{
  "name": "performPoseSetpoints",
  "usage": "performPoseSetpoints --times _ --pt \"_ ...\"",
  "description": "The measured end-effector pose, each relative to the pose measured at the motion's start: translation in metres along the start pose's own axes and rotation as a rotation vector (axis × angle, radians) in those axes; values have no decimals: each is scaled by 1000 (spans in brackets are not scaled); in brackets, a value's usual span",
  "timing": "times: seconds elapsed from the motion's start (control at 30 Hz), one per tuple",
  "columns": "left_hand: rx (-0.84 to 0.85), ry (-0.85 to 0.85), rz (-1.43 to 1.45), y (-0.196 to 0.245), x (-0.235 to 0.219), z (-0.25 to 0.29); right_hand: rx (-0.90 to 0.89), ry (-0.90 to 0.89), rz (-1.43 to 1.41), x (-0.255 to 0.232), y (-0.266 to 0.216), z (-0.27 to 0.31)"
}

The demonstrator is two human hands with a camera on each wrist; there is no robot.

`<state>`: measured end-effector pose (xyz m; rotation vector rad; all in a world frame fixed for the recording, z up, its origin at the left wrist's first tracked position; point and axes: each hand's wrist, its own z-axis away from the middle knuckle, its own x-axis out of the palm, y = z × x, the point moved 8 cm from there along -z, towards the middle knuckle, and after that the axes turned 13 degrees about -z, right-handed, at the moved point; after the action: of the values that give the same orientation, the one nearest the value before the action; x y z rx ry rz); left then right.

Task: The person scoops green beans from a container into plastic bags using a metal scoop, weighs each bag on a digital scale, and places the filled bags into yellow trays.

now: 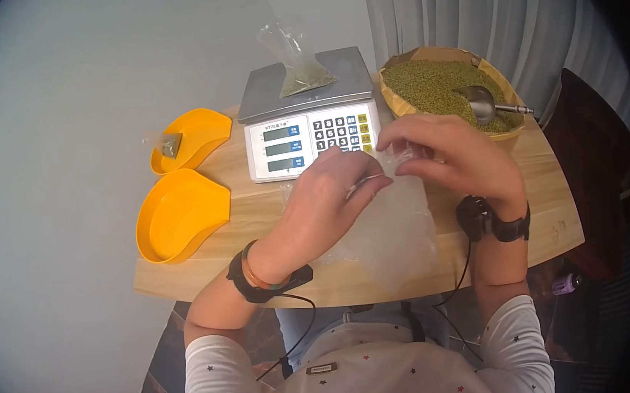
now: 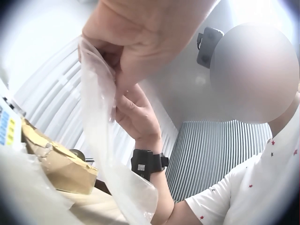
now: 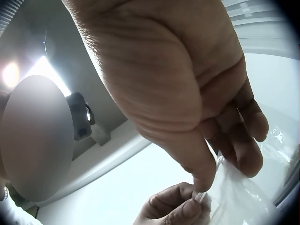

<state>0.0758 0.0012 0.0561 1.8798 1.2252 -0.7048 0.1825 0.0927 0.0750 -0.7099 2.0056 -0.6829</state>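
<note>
In front of the scale, a clear plastic bag (image 1: 395, 238) hangs from both hands. My left hand (image 1: 323, 196) pinches its top edge between thumb and fingers. From the other side, my right hand (image 1: 452, 153) grips the same edge, thumb against fingers. The right wrist view has the two thumbs close together at the edge of the bag (image 3: 239, 199). Seen from the left wrist, the bag (image 2: 96, 101) drops in a long limp sheet. More clear plastic (image 2: 23, 187) lies low at the left of that view.
A filled bag (image 1: 306, 78) stands on the pan of the digital scale (image 1: 258, 95). Right of it, a box of green beans (image 1: 426, 85) holds a metal scoop (image 1: 482, 104). Two yellow trays (image 1: 204, 127) (image 1: 182, 214) sit at the left, the farther holding a small packet (image 1: 171, 145).
</note>
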Motion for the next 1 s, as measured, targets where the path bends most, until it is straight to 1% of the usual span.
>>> performPoseSetpoints --times 0.03,0.1,0.13,0.17,0.23,0.27,0.33,0.37,0.4,0.43,0.47,0.5,0.53,0.57,0.6,0.63,0.67,0.73,0.8,0.83,0.9,0.93,1.0 --pt "-5 4 -2 1 0 -1 -21 -19 0 -1 -6 0" --pt "60 8 -34 8 1 -5 -50 -64 24 0 -5 0" --pt "59 13 -36 7 2 -6 -76 -102 49 1 -5 1" --pt "70 13 -23 6 3 -9 -80 -103 52 -2 -5 1" --pt "89 18 -10 6 2 -13 -49 -179 -39 -5 -3 3" --pt "79 7 -14 4 2 -14 -51 -177 -32 -9 -1 2" --pt "77 -6 -17 4 3 -17 -83 -275 -71 -9 2 1" --pt "32 -54 -6 2 6 -19 -83 -267 -67 -14 2 -2" --pt "-12 -100 4 0 9 -22 -13 -321 -82 -16 6 -3" --pt "-3 -99 4 2 6 -26 58 -374 -97 -17 8 -3" --pt "-63 -220 -48 -2 10 -30 57 -368 -90 -23 7 0" --pt "-124 -338 -102 -8 16 -32 49 -273 -97 -35 6 2" --pt "-117 -332 -106 -15 19 -36 39 -179 -104 -48 5 5" --pt "-35 -96 209 -20 9 -44 31 -177 -96 -52 5 12" --pt "51 141 520 -26 -8 -49 -16 -85 -127 -63 2 18" --pt "2 183 578 -41 -14 -55 -64 8 -162 -73 0 24" --pt "-86 256 489 -62 -22 -63 -73 10 -161 -76 0 28" --pt "-436 221 420 -116 -27 -77 -122 103 -156 -87 -3 36" --pt "-435 312 178 -190 -18 -103 -108 84 -151 -88 -5 41" --pt "-436 318 176 -204 -14 -113 -89 63 -144 -88 -5 42" --pt "-704 144 172 -240 9 -120 -73 34 -151 -84 -10 43" --pt "-706 156 172 -251 13 -126 -55 8 -156 -81 -11 42" --pt "-840 -23 374 -285 43 -129 -77 -24 -138 -75 -14 40"
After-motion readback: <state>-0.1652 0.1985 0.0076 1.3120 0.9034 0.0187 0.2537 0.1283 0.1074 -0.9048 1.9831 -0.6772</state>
